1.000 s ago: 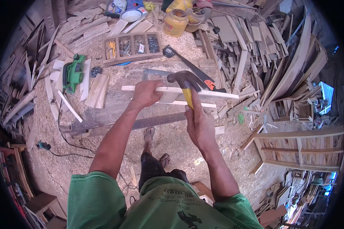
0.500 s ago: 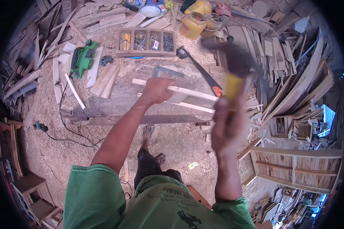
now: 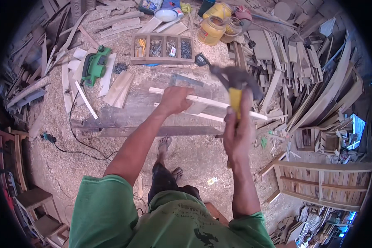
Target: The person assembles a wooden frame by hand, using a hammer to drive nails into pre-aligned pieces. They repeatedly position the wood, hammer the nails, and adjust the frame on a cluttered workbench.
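My left hand (image 3: 177, 99) is closed around a pale wooden strip (image 3: 213, 102) and holds it down over the workbench (image 3: 124, 118). My right hand (image 3: 237, 142) grips a hammer (image 3: 235, 99) by its handle, yellow near the head. The dark hammer head is raised over the strip's right half and blurred by motion. A second pale strip (image 3: 210, 117) lies just nearer to me, partly covered by my left hand. Beyond the left hand lies a flat grey metal piece (image 3: 188, 80).
A wooden tray (image 3: 163, 61) with compartments of nails stands at the back. A green electric planer (image 3: 96, 68) sits left, its cord trailing to the floor. Yellow jars (image 3: 211, 32) stand behind. Scrap wood (image 3: 293, 58) is piled right, above a slatted wooden frame (image 3: 322, 166).
The hammer and my right hand have moved left, with the hammer head over the strip. My left hand keeps its hold. The whole view has shifted slightly.
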A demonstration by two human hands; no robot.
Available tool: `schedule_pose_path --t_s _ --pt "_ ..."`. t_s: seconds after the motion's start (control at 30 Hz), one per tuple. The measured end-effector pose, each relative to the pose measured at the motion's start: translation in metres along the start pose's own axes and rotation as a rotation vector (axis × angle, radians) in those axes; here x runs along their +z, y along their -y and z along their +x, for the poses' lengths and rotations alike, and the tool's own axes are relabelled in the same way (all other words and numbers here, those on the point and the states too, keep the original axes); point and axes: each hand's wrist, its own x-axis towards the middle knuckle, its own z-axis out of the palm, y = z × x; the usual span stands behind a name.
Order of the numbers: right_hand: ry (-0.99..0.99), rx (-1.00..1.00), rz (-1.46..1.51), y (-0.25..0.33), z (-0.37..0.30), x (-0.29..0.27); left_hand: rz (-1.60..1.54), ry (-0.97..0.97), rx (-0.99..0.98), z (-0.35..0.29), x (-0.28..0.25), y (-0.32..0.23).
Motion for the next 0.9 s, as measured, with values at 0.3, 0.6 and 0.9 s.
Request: schedule_pose_path --t_s 0.3,0.6,0.9 --pt "0.346 -0.004 -0.389 -0.057 -0.041 0.029 0.077 0.019 0.047 -0.003 -0.001 -0.017" --pt "0.119 0.450 0.508 -0.074 -0.106 0.036 0.074 0.017 0.094 -0.003 -0.005 -0.013" --pt "0.025 0.917 0.789 -0.110 -0.137 0.036 0.145 0.093 0.038 0.002 -0.009 -0.024"
